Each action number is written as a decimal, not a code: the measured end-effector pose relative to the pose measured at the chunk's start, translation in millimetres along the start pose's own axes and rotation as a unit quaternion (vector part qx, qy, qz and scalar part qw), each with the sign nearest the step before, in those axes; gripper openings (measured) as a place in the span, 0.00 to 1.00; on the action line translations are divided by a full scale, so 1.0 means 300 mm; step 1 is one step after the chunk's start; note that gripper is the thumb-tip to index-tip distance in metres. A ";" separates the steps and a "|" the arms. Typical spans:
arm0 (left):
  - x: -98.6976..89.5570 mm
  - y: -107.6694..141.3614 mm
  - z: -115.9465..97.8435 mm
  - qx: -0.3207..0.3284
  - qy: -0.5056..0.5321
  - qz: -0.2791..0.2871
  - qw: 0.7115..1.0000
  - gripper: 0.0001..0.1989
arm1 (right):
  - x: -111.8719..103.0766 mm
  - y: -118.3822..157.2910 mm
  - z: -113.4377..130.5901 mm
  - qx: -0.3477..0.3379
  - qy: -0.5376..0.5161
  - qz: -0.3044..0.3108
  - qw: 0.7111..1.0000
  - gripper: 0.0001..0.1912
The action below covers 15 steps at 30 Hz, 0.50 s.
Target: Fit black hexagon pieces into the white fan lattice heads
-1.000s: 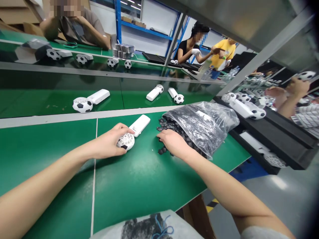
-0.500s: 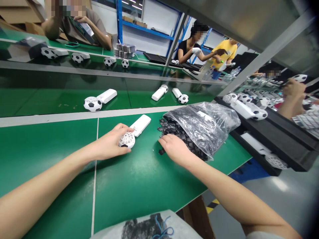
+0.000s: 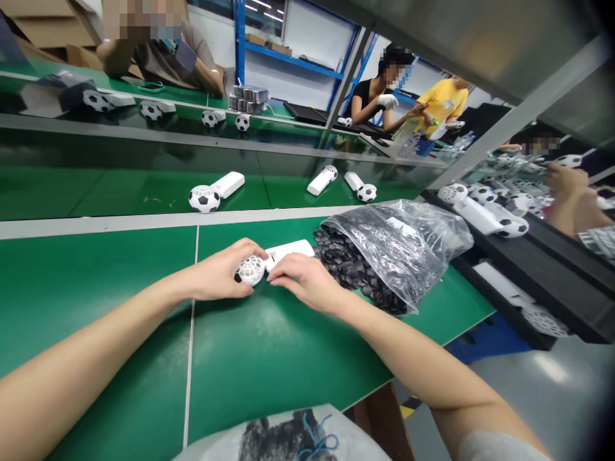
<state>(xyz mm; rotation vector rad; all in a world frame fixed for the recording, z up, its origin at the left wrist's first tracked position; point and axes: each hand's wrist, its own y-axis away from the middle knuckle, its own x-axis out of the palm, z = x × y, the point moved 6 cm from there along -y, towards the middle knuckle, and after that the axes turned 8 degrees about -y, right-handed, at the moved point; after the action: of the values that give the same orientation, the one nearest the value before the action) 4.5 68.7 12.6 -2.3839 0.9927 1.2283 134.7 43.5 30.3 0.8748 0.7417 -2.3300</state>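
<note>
L hand [image 3: 218, 274]: fingers [image 3: 245, 246] clamped on white lattice football cage [image 3: 250, 270]. R hand [image 3: 307, 282]: fingers together, tips [image 3: 277, 272] on white handle [image 3: 288, 251]; black hex pieces [image 3: 343, 269] just right of R fingers.

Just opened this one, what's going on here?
A person at a green-topped bench is handling a white unit. The left hand grips its white openwork ball-shaped cage, while the right hand lies over its white handle. Beside them, a clear plastic bag holds black pentagon pieces. Farther off, a similar unit with a black-patched ball lies on green.
</note>
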 end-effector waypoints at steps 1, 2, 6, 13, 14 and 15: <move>0.005 -0.004 0.001 -0.002 -0.002 -0.011 1.000 0.25 | 0.011 -0.015 -0.003 -0.004 -0.010 0.000 1.000 0.04; 0.010 -0.008 0.003 -0.006 -0.004 -0.021 1.000 0.25 | 0.021 -0.028 -0.009 -0.005 -0.020 0.000 1.000 0.03; 0.020 -0.019 0.003 -0.012 -0.012 -0.073 0.997 0.20 | 0.039 -0.063 -0.035 -0.022 -0.027 -0.004 0.999 0.04; 0.019 -0.011 -0.007 -0.036 -0.009 -0.099 0.994 0.14 | 0.041 -0.077 -0.061 -0.018 -0.047 0.020 0.999 0.06; 0.019 -0.013 -0.006 -0.039 -0.007 -0.101 0.994 0.14 | 0.040 -0.081 -0.068 -0.012 -0.053 0.019 0.998 0.06; 0.019 -0.016 -0.005 -0.043 -0.007 -0.104 0.994 0.14 | 0.040 -0.086 -0.077 -0.003 -0.057 0.017 0.998 0.07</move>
<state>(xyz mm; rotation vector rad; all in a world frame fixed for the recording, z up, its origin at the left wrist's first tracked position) 11.1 68.9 8.6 -2.4657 0.6797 1.2314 119.9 73.3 14.7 0.7384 0.6804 -2.3244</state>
